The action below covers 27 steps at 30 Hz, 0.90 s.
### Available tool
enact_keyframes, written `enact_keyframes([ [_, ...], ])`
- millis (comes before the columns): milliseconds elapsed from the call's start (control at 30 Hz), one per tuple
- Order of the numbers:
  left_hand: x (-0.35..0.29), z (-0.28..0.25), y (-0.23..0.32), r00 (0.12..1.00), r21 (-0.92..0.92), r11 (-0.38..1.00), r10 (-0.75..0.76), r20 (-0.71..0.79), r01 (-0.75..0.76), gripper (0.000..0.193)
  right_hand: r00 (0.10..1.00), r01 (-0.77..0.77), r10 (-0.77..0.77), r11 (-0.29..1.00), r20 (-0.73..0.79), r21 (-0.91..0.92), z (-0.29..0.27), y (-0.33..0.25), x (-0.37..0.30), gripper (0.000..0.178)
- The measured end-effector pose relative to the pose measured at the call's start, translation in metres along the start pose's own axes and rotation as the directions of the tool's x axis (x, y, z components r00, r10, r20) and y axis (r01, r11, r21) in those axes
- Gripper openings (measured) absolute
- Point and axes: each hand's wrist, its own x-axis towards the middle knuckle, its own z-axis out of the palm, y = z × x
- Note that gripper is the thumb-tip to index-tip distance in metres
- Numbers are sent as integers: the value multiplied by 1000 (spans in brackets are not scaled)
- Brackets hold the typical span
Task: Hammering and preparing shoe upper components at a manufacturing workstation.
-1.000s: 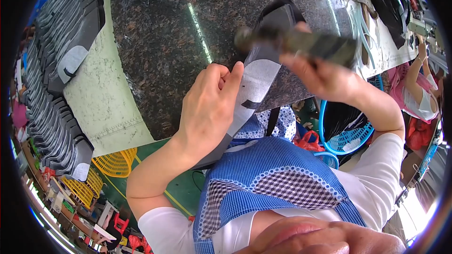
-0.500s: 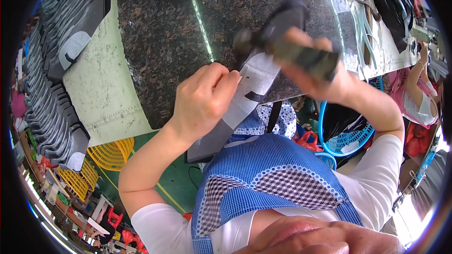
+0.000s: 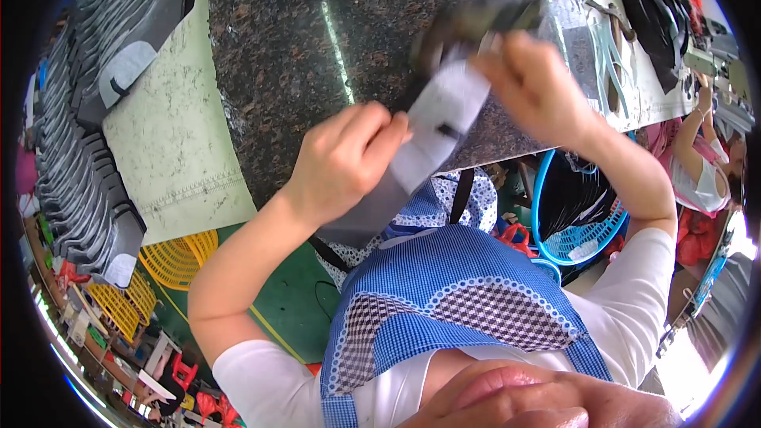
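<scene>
A long flat piece with a light grey rounded section [image 3: 434,131], a small black tab and a dark grey lower part slants across the slab's front edge. My left hand [image 3: 341,160] is closed, pinching its left edge. At the piece's upper end is a dark, camouflage-patterned part [image 3: 476,22], smeared by motion. My right hand [image 3: 539,93] is closed at this part, fingers curled by the top of the grey section. Blur hides how the two parts join.
Under the work lies a dark speckled stone slab [image 3: 277,55] on a pale table [image 3: 170,139]. Similar grey pieces [image 3: 127,71] are stacked at left. Pale strips [image 3: 609,59] and a black bundle [image 3: 652,24] lie right. A blue basket [image 3: 537,210] and yellow baskets [image 3: 184,261] stand below. Another person [image 3: 697,158] is far right.
My right hand has turned and risen slightly; the camouflage part has swung from below its fingers to above them. The grey section has tilted, with my left hand still on its edge.
</scene>
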Motion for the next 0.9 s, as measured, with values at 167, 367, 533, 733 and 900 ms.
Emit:
enact_keyframes([
  [167,31,5,-4,986,-85,983,-167,-17,165,18,988,140,-126,974,88,-177,7,15,-22,24],
  [367,24,5,-12,986,-172,972,-166,-15,161,17,986,-114,123,990,-110,84,0,12,4,18],
  [533,25,12,-12,998,37,999,0,-57,2,14,992,-1,5,999,122,-33,-12,-5,7,17],
  [733,35,-5,-22,990,-63,990,-119,76,124,19,981,130,-95,970,171,-206,4,-2,-14,16],
  [900,24,-15,-16,966,-264,932,-223,129,250,24,990,-76,76,997,-122,0,5,11,8,17],
])
